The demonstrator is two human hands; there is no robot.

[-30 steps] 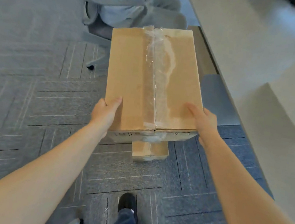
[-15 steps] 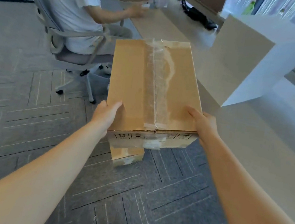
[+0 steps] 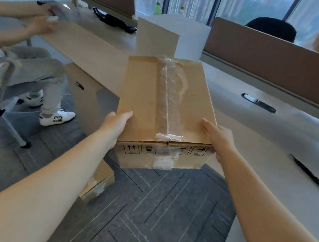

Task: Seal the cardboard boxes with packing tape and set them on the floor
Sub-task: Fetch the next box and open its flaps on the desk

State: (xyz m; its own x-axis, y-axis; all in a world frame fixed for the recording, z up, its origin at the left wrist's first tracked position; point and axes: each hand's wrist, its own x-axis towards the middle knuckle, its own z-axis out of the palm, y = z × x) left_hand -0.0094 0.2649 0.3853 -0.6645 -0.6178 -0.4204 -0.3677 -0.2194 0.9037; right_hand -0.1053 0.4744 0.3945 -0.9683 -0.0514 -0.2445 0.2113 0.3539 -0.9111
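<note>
I hold a brown cardboard box point(image 3: 143, 98) in the air in front of me, its top seam covered by a strip of clear packing tape point(image 3: 164, 101). My left hand point(image 3: 116, 125) grips its near left corner, thumb on top. My right hand point(image 3: 218, 140) grips the near right corner the same way. The fingers under the box are hidden. A second taped cardboard box point(image 3: 98, 182) lies on the grey carpet below, partly hidden by my left forearm.
A white desk point(image 3: 263, 147) with a black pen point(image 3: 307, 172) stands at the right. A white box point(image 3: 172, 36) sits on the wooden desk point(image 3: 94, 50) beyond. A seated person point(image 3: 19, 64) on a chair is at the left. Brown partitions point(image 3: 284, 68) stand behind.
The view has swung up from the floor to the desks. The held box has risen with it and now hangs over the desk edge; both hands keep their grip.
</note>
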